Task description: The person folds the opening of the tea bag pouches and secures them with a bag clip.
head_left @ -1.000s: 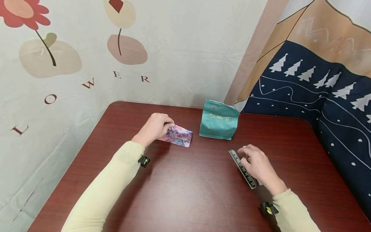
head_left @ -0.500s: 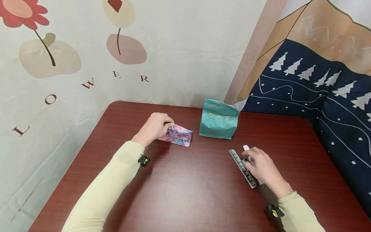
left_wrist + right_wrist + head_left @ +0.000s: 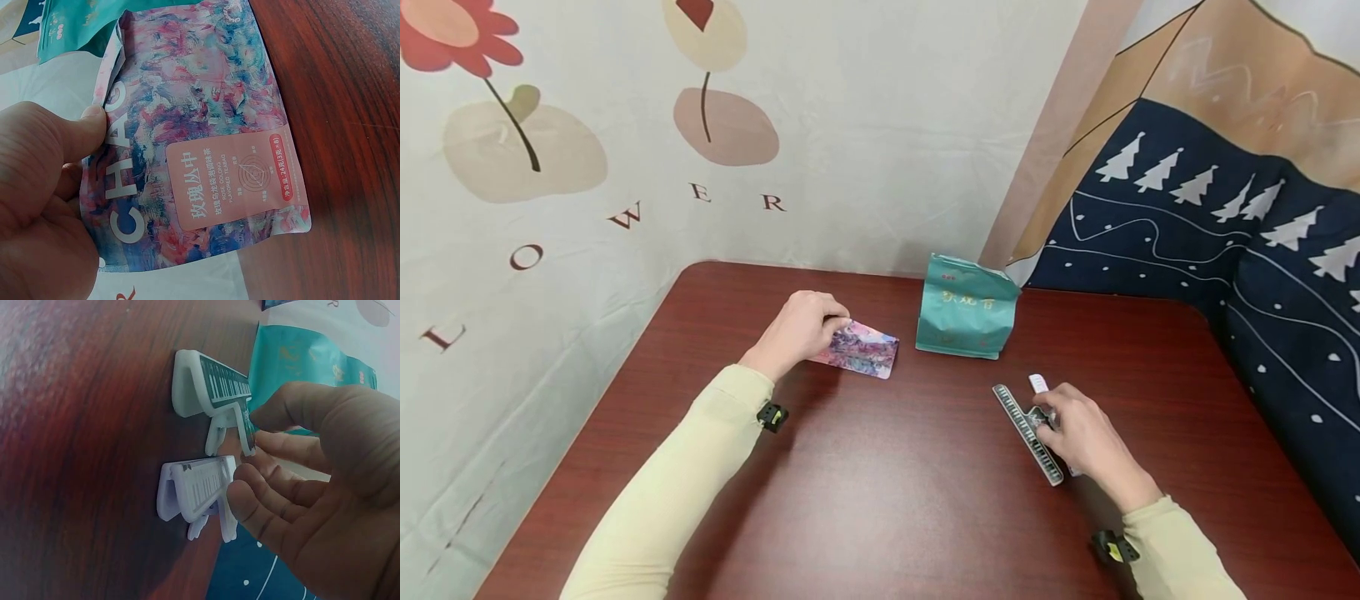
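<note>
At the table's left half, my left hand grips one end of a pink, blue and purple tea pouch, its thumb pressed on the lettered side. Across the table, my right hand is at a black-and-white bag clip with piano-key stripes. Thumb and fingertips close in around that clip's handle, while its long bar rests on the wood. Right beside it lies a second, white clip, mostly covered by the hand in the head view.
A teal tea bag with gold characters stands upright near the back edge of the dark red table. Behind it hangs a light printed cloth; a navy cloth with white trees borders the right side.
My right hand has shifted slightly right and toward me, uncovering the black clip's handle and the white clip's end. The left hand and the pouch stay where they were.
</note>
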{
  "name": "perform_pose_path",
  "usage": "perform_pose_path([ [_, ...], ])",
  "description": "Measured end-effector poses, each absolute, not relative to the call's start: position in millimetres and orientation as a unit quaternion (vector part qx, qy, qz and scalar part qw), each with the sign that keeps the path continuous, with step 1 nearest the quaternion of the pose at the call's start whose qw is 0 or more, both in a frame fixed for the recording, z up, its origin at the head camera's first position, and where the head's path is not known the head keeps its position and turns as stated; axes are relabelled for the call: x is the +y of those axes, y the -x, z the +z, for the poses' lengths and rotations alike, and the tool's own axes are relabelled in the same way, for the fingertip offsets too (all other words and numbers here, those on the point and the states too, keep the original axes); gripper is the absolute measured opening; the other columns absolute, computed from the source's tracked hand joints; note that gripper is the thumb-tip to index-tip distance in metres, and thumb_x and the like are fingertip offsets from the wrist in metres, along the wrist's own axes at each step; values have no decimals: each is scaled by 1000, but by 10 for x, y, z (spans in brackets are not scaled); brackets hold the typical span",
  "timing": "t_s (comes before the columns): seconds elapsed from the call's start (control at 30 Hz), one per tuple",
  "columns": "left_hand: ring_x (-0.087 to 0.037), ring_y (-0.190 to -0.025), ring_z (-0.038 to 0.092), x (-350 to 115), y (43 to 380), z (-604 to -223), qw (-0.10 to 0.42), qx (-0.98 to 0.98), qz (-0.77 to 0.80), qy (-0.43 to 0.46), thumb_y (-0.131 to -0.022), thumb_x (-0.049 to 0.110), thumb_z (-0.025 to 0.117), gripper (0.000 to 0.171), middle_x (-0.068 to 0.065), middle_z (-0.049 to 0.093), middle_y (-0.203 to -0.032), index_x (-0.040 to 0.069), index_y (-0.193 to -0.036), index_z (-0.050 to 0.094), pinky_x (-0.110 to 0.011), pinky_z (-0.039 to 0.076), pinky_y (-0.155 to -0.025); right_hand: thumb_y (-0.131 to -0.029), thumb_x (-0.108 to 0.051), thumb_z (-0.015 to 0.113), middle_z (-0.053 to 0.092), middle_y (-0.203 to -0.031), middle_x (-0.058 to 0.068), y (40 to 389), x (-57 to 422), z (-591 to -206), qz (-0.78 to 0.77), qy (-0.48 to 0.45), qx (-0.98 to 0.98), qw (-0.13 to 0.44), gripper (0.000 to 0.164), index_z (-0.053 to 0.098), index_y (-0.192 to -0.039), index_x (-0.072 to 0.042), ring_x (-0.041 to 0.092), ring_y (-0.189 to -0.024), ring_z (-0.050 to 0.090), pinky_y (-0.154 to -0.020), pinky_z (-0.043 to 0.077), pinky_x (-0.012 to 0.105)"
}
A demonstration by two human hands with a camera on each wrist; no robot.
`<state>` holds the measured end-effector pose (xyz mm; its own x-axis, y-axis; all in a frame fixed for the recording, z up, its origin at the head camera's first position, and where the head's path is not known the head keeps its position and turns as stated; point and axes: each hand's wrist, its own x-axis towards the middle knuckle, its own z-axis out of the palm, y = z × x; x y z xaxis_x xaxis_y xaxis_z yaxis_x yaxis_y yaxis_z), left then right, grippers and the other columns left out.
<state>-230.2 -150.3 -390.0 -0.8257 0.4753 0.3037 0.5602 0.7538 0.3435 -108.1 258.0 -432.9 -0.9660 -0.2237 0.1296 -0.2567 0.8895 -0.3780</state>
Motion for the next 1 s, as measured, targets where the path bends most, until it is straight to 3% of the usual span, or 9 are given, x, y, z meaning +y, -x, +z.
perform_pose_path([
  [0.6,-29,-92,71,-1498,2309,-3882,101,-930,-207,286,-96,10,73,11,-9,77,-94,4,-98,82,-50,48,-103,-79,-11,74,56,-83,5,1089,2576,-4268,148,-86,-985,0,22,74,-98,0,17,-68,49,-55,42,35],
  [1.0,-30,-93,71,-1494,2313,-3909,101,-932,-204,283,-95,10,73,11,-9,77,-93,5,-98,82,-51,48,-104,-79,-10,74,55,-84,7,1080,2552,-4260,148,-88,-985,5,20,72,-96,1,18,-68,50,-56,43,35],
])
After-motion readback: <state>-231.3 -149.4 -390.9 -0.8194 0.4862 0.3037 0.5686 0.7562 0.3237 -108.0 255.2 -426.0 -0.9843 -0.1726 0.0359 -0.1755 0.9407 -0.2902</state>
